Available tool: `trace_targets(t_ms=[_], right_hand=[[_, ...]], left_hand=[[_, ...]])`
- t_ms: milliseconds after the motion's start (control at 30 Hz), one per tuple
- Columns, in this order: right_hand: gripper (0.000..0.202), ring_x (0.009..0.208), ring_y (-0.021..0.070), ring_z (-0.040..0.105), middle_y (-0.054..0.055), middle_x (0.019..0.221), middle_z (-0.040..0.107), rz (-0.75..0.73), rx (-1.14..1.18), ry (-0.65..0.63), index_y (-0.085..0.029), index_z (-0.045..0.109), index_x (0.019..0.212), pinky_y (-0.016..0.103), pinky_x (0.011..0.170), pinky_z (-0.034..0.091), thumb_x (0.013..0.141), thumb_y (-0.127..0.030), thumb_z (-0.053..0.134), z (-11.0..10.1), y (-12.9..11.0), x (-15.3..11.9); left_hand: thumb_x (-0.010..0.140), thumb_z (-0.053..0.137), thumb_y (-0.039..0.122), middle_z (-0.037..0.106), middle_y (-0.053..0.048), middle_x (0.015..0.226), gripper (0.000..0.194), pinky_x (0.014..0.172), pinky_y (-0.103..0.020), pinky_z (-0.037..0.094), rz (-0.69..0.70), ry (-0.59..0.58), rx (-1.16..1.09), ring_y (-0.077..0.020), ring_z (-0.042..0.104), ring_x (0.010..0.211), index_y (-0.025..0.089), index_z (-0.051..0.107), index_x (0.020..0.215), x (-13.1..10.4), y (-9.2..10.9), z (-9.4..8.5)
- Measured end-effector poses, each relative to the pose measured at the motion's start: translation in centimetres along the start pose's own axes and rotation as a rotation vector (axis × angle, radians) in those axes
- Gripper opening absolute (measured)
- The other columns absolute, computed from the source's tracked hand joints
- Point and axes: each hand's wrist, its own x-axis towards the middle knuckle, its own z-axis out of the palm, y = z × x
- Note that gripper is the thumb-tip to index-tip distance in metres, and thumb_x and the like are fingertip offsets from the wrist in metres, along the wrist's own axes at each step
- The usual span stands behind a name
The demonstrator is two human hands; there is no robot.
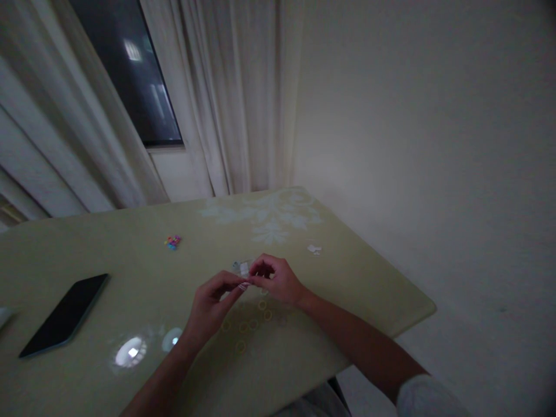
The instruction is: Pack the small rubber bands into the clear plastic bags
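Observation:
My left hand (pixel 214 298) and my right hand (pixel 278 280) meet above the table (pixel 330 301), fingertips pinched together. Between them is a small whitish thing (pixel 244 285) with what look like pale strips; its kind is too small and dim to make out. Just beyond the fingertips lie small white and grey pieces (pixel 243 267), partly covered by my right hand. Several thin yellowish rings (pixel 263 305) are scattered on the tabletop below and between my wrists.
A small heap of bright coloured pieces (pixel 172 242) lies at the back left. White scraps (pixel 313 249) rest right of my right hand. A dark tablet (pixel 65 315) lies at the left. Curtains (pixel 243 98) and a wall (pixel 417 145) stand behind the table.

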Motion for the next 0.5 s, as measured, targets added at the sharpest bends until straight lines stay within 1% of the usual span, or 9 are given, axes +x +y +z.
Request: trace_targets(t_ms=[67, 133, 167, 233, 300, 367, 500], right_hand=[[0.022, 0.064, 0.0128, 0.058, 0.000, 0.075, 0.067, 0.012, -0.028, 0.024, -0.017, 0.072, 0.094, 0.025, 0.062, 0.045, 0.087, -0.037, 0.078, -0.8, 0.3, 0.5], [0.014, 0.067, 0.0134, 0.059, 0.001, 0.077, 0.068, -0.008, -0.177, 0.033, -0.017, 0.073, 0.095, 0.026, 0.065, 0.045, 0.092, -0.031, 0.074, -1.8, 0.6, 0.9], [0.010, 0.070, 0.0137, 0.060, 0.001, 0.079, 0.068, -0.025, -0.294, 0.004, -0.017, 0.074, 0.093, 0.026, 0.068, 0.045, 0.093, -0.027, 0.073, -2.3, 0.8, 1.1], [0.004, 0.076, 0.0144, 0.061, 0.003, 0.085, 0.070, -0.054, -0.528, -0.109, -0.017, 0.076, 0.092, 0.026, 0.073, 0.044, 0.092, -0.020, 0.073, -3.0, 1.3, 1.3], [0.005, 0.081, 0.0152, 0.062, 0.004, 0.090, 0.070, -0.064, -0.689, -0.212, -0.017, 0.078, 0.094, 0.027, 0.076, 0.043, 0.091, -0.017, 0.074, -3.2, 1.8, 1.2], [0.007, 0.085, 0.0162, 0.063, 0.005, 0.094, 0.070, -0.056, -0.788, -0.250, -0.018, 0.079, 0.097, 0.026, 0.076, 0.043, 0.091, -0.019, 0.075, -3.0, 2.3, 1.0], [0.009, 0.089, 0.0181, 0.063, 0.006, 0.095, 0.071, -0.031, -0.918, -0.313, -0.019, 0.080, 0.099, 0.026, 0.075, 0.041, 0.093, -0.023, 0.074, -2.7, 2.5, 0.9]], left_hand=[[0.088, 0.080, 0.034, 0.077, -0.005, 0.086, 0.014, 0.074, -0.025, 0.060, 0.006, 0.032, -0.016, -0.0174, 0.073, 0.079, 0.021, 0.079, 0.087, 0.0, 0.1, -0.1], [0.087, 0.081, 0.036, 0.078, -0.006, 0.089, 0.017, 0.076, -0.025, 0.061, -0.016, 0.061, -0.049, -0.0180, 0.074, 0.082, 0.020, 0.077, 0.086, 0.0, 0.2, -0.2], [0.087, 0.081, 0.038, 0.079, -0.007, 0.091, 0.019, 0.076, -0.026, 0.061, -0.038, 0.074, -0.066, -0.0184, 0.075, 0.083, 0.020, 0.076, 0.086, 0.0, 0.2, -0.2], [0.086, 0.082, 0.039, 0.081, -0.007, 0.090, 0.022, 0.076, -0.026, 0.062, -0.085, 0.092, -0.086, -0.0187, 0.076, 0.081, 0.019, 0.074, 0.086, 0.0, 0.1, -0.2], [0.085, 0.083, 0.040, 0.081, -0.007, 0.087, 0.023, 0.075, -0.026, 0.062, -0.109, 0.099, -0.089, -0.0184, 0.076, 0.079, 0.019, 0.075, 0.087, 0.0, 0.1, -0.1], [0.084, 0.083, 0.041, 0.081, -0.006, 0.085, 0.024, 0.074, -0.026, 0.063, -0.110, 0.095, -0.084, -0.0185, 0.077, 0.078, 0.019, 0.077, 0.090, 0.0, 0.1, -0.1], [0.085, 0.082, 0.044, 0.083, -0.007, 0.087, 0.025, 0.072, -0.027, 0.064, -0.105, 0.093, -0.072, -0.0194, 0.078, 0.078, 0.019, 0.080, 0.093, 0.1, 0.4, -0.1]])
